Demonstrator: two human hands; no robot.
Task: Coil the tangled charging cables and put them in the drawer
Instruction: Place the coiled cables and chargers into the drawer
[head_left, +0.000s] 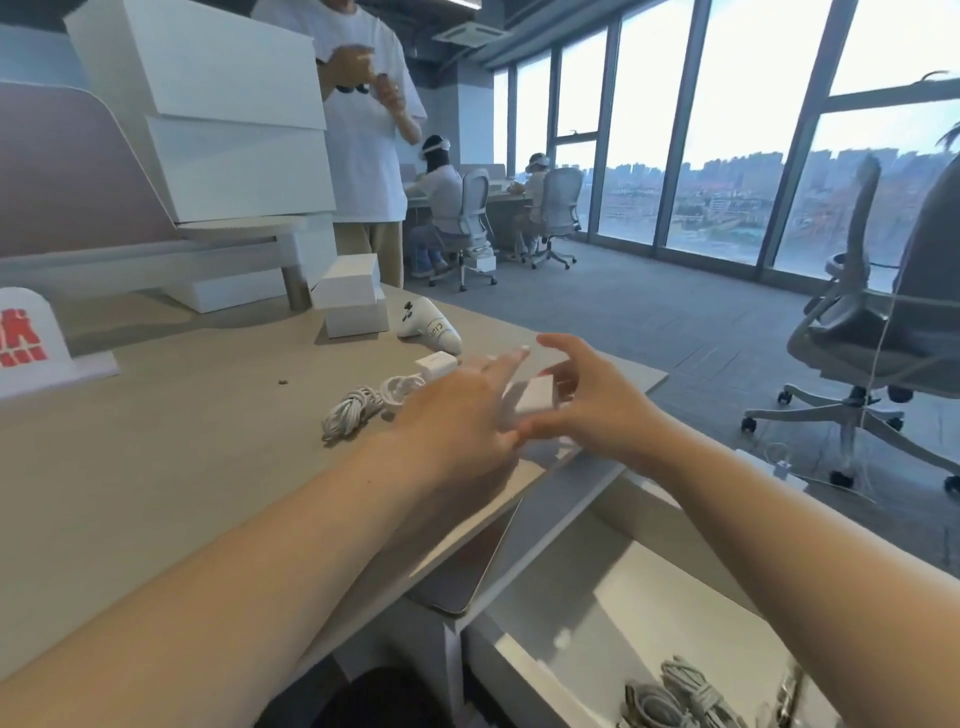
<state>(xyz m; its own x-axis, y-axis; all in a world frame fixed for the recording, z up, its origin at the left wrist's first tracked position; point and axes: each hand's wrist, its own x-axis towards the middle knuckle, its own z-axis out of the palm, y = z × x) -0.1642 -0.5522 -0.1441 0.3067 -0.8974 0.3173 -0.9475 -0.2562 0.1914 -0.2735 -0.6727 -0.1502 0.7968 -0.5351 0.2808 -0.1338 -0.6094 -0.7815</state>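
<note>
Desk (182, 467) w/ drawer (675, 597) near right: I judge approx. half done, grey cables (680, 693) stowed, white cables (358, 408) on top; left hand (457, 415) flat-open, right hand (597, 400) grips charger block (535, 397).

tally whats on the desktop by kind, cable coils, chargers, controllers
cable coils: 2
chargers: 2
controller: 1
total: 5
</note>
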